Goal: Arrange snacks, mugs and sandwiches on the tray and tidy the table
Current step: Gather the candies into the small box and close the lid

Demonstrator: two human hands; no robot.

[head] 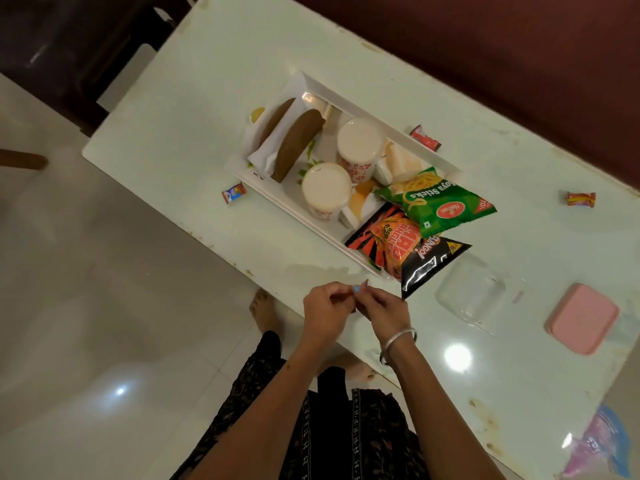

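Note:
A white tray (277, 199) sits mid-table. It holds two brown rolls (298, 143) on white paper, two full mugs (360, 143) (325, 188), white sandwiches (401, 161), a green snack bag (440, 199), an orange bag (391, 244) and a black bag (429, 265) that overhangs the tray's near end. My left hand (323, 317) and my right hand (381, 306) meet over the table's near edge, fingertips pinched together on a small dark wrapper (365, 283).
Small candy wrappers lie loose on the table: one left of the tray (233, 192), one behind it (425, 137), one far right (581, 199). A clear plastic container (471, 292) and a pink lid (581, 318) lie at right. A purple bag (599, 445) is near the corner.

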